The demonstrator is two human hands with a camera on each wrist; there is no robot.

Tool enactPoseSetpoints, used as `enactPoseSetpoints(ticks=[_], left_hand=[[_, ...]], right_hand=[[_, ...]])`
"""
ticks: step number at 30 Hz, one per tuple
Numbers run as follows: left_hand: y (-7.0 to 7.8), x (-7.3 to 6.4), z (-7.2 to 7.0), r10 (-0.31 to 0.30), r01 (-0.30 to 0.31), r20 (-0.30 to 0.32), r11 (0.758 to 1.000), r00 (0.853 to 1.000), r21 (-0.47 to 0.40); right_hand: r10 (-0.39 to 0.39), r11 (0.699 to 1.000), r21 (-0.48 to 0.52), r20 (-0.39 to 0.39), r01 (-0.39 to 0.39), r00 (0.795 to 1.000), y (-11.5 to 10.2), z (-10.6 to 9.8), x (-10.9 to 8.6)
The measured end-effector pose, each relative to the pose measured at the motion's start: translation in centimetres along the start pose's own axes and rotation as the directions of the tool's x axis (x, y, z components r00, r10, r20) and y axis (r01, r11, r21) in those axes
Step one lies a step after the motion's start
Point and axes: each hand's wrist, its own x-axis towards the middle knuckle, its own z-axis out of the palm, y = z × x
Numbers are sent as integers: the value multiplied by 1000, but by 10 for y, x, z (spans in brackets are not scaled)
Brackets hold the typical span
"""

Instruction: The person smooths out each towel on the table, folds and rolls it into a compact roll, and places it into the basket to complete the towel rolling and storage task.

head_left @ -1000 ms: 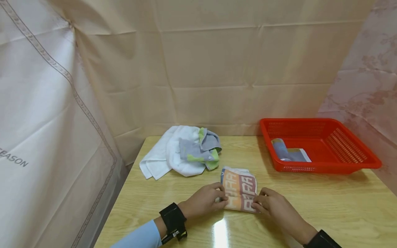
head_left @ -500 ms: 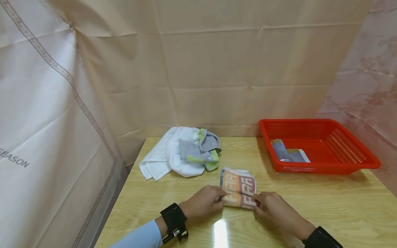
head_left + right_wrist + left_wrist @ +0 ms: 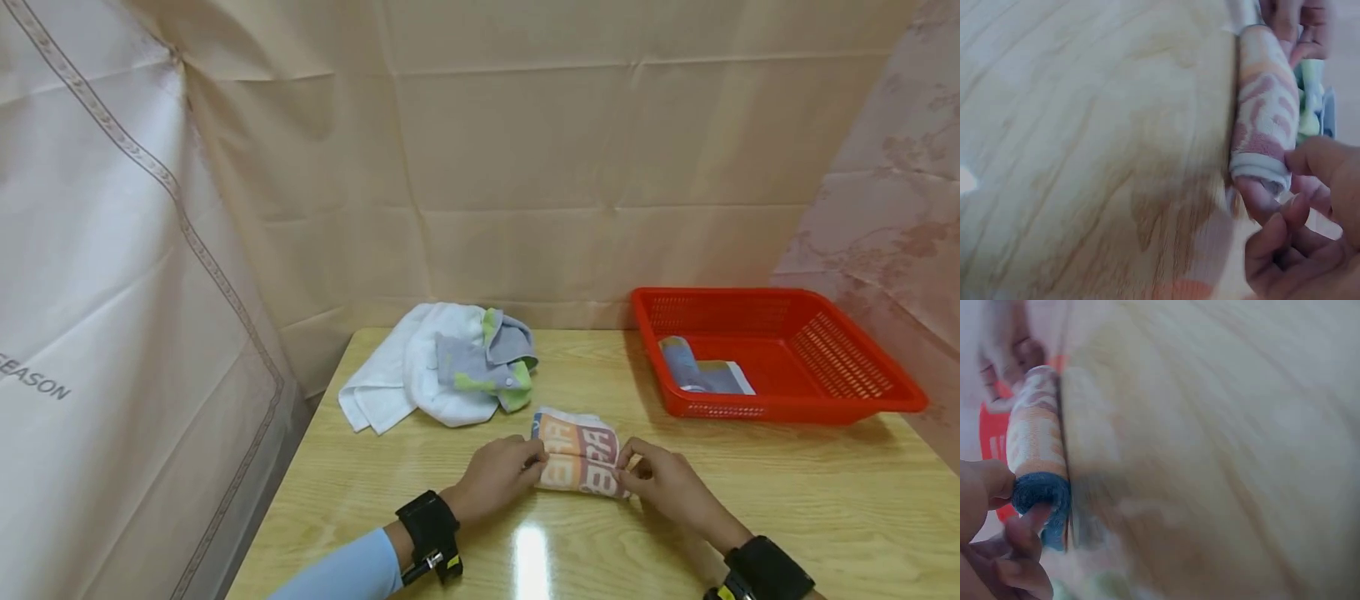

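Observation:
A small patterned towel [image 3: 577, 458] in orange, maroon and white lies on the table, its near part rolled up and its far part still flat. My left hand [image 3: 501, 475] pinches the left end of the roll; in the left wrist view a finger pokes into the blue-edged coil [image 3: 1041, 490]. At the other end my right hand [image 3: 667, 483] pinches the roll, and the right wrist view shows a finger inside its white-edged end [image 3: 1260, 169], thumb on top.
Behind the hands at the left lies a crumpled white towel [image 3: 450, 408] with a grey and green cloth [image 3: 472, 367] on it. A red plastic basket [image 3: 825, 408] at the back right holds a rolled blue-grey towel [image 3: 682, 367]. Curtains [image 3: 525, 167] hang behind the wooden table [image 3: 360, 517].
The near edge of the patterned towel has been rolled away from me, so the roll is thicker and the flat part shorter. Both hands have shifted slightly forward with it.

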Motion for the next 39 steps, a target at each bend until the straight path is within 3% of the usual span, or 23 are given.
enactPoseSetpoints(ticks=[3, 7, 10, 13, 16, 19, 22, 26, 30, 34, 36, 39], left_hand=[[2, -2, -3, 62, -60, -2, 984, 998, 165], [2, -4, -10, 100, -114, 73, 967, 992, 229], [1, -4, -12, 92, -120, 120, 962, 988, 244], [-1, -3, -13, 73, -101, 130, 969, 989, 225], [-3, -3, -12, 62, -83, 133, 983, 989, 164], [-7, -4, -12, 48, -55, 137, 997, 989, 45], [-9, -5, -12, 35, -24, 128, 996, 991, -89], [-8, -5, -13, 23, -1, 103, 978, 994, -209], [-7, -1, -12, -19, 41, 94, 969, 995, -244], [-6, 1, -9, -57, 68, 72, 984, 996, -167], [-6, 0, -9, -35, 38, 48, 997, 998, -67], [-5, -1, -12, 34, -37, 33, 995, 999, 91]], right_hand=[[-104, 977, -195, -77, 87, 992, -4, 3, -3], [-253, 894, -405, -103, 192, 962, -5, 6, -8], [-318, 859, -445, -73, 254, 945, -4, 9, -9], [-303, 876, -410, -56, 255, 951, -3, 11, -8], [-228, 925, -323, -51, 200, 972, -4, 11, -7], [-163, 964, -215, -24, 154, 986, -4, 9, -9], [-101, 990, -94, 12, 102, 995, -5, 7, -9], [22, 998, 58, 42, -25, 999, -7, 6, -7], [173, 973, 154, 19, -174, 985, -9, 7, -3], [232, 948, 228, -19, -221, 973, -11, 9, -1], [204, 957, 219, -36, -191, 978, -12, 9, -2], [94, 992, 88, -103, -85, 990, -12, 7, -3]])
